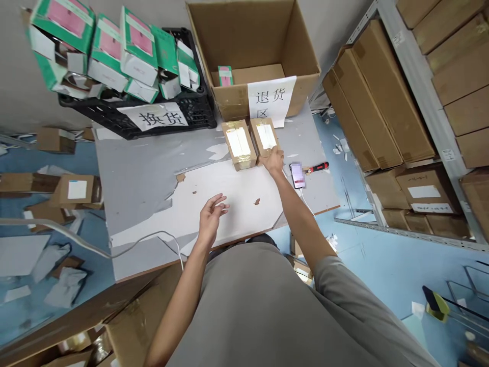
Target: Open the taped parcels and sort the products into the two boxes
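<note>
Two small taped cardboard boxes with white labels stand side by side on the table, below the large carton. My right hand [272, 161] grips the near end of the right box [266, 134], thumb on its left side and fingers on the right. The left box [240, 145] stands just beside it, its near side covered in shiny tape. My left hand [213, 214] hovers over the white patch of the table [233, 188], fingers loosely apart and holding nothing.
A black crate [202, 109] of green-and-pink boxes and a large open carton [229, 102] line the table's back. A phone [297, 175] with a cable and a red-black tool [318, 167] lie right. A shelf rack [424, 97] with cartons stands at right; a cable [148, 236] crosses left.
</note>
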Demonstrator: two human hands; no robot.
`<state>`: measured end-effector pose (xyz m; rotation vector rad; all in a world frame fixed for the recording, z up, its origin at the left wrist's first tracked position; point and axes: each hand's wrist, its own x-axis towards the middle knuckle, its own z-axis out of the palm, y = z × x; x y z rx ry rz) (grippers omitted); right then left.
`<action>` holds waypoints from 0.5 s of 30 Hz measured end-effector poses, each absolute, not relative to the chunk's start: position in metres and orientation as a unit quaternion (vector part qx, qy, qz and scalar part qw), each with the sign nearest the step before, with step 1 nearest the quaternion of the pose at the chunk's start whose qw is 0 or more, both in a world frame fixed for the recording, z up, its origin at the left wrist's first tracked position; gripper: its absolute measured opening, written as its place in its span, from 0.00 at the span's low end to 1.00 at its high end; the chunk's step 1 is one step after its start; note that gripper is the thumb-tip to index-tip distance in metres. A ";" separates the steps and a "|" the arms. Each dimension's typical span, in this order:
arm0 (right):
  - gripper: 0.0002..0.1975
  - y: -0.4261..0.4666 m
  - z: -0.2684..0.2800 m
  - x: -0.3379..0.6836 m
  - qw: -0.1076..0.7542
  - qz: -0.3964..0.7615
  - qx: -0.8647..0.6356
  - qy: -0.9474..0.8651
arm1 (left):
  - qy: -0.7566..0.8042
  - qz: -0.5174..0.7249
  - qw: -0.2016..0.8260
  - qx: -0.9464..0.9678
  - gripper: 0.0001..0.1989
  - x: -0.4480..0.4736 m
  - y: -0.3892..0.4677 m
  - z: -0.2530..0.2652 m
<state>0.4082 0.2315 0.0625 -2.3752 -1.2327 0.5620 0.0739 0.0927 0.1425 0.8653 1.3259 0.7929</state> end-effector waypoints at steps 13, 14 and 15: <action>0.31 0.086 0.129 0.443 0.289 0.097 -0.830 -0.466 | 0.562 0.362 0.627 0.400 0.32 0.100 0.107 0.128; 0.31 0.065 0.134 0.445 0.302 0.094 -0.826 -0.466 | 0.562 0.362 0.628 0.399 0.32 0.101 0.105 0.124; 0.31 0.046 0.138 0.447 0.313 0.099 -0.821 -0.467 | 0.562 0.362 0.628 0.399 0.31 0.103 0.104 0.121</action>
